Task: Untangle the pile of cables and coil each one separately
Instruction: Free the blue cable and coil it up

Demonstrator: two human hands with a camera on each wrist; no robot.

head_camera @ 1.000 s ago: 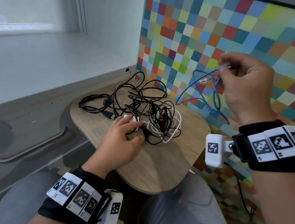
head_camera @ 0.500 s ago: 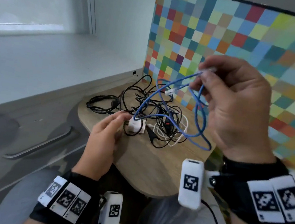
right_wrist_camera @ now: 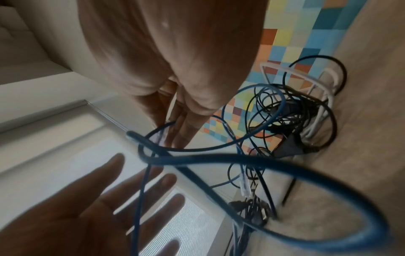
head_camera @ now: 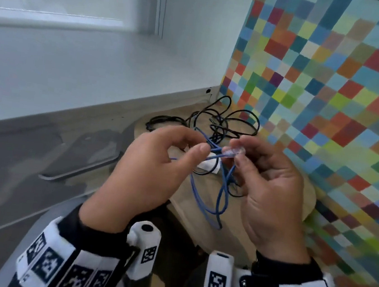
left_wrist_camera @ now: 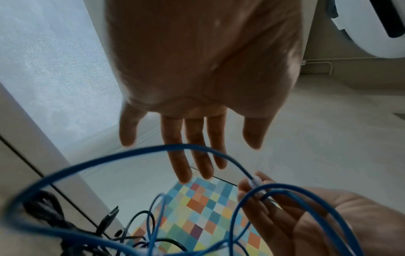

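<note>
My right hand [head_camera: 237, 151] pinches the clear plug [head_camera: 233, 151] of the blue cable [head_camera: 221, 194], raised above the small wooden table [head_camera: 190, 209]. The blue cable hangs in loose loops between both hands. Its other clear plug [right_wrist_camera: 244, 183] dangles over the pile. My left hand [head_camera: 196, 144] is up beside the plug. The wrist views show its fingers [left_wrist_camera: 186, 155] straight and spread, with a blue loop [left_wrist_camera: 131, 152] in front of them. The tangle of black cables [head_camera: 221, 123] and a white cable [right_wrist_camera: 328, 97] lie on the table behind the hands.
A checkered multicolour wall [head_camera: 331, 88] borders the table on the right. A pale window ledge [head_camera: 74, 71] and a grey panel with a handle [head_camera: 76, 170] lie to the left. My knees are below the table's near edge.
My right hand has brought the blue cable down from high on the right toward me. My left hand has lifted off the pile and come up beside the plug.
</note>
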